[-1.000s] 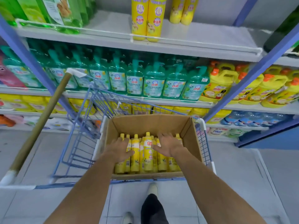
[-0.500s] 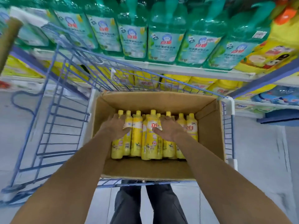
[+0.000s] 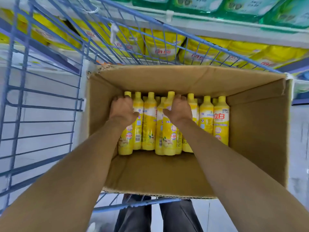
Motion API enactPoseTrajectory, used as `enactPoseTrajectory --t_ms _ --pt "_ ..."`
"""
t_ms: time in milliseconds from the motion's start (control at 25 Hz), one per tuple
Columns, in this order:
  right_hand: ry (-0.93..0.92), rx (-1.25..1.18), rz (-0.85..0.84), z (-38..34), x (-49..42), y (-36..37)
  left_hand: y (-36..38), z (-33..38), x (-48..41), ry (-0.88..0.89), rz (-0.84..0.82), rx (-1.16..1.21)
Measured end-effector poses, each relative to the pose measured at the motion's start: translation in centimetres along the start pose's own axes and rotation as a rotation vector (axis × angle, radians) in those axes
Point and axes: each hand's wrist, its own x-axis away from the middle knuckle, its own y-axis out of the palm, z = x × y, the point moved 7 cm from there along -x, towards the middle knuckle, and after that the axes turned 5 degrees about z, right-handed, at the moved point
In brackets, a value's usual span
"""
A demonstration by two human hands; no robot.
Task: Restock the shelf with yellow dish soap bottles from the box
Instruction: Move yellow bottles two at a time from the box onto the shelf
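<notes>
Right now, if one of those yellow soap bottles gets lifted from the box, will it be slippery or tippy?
The yellow soap bottles look glossy, so probably a bit slick. Tall and narrow, one would likely tip easily if stood alone. Apparently full, so fairly heavy.

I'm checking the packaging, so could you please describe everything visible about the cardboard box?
The cardboard box is plain brown corrugated card, open-topped with rough top edges, sitting in the blue wire cart. Yellow bottles stand clustered against its far wall; the near floor is bare. Both hands reach inside, touching bottles, not the walls.
</notes>
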Motion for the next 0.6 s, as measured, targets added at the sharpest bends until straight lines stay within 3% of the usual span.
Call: enactPoseTrajectory --t_ms 160,360,600 --pt "0.047 -0.079 0.021 0.6 -0.1 -0.4 -0.3 -0.6 -0.1 -0.011 0.031 0.110" --pt "0.095 -0.122 -0.006 1.5 0.9 0.2 3.4 -1.2 1.2 -0.082 -0.127 0.442" --pt "0.140 -0.186 -0.034 2.3 1.5 1.5 5.4 -0.8 1.6 -0.084 -0.164 0.427"
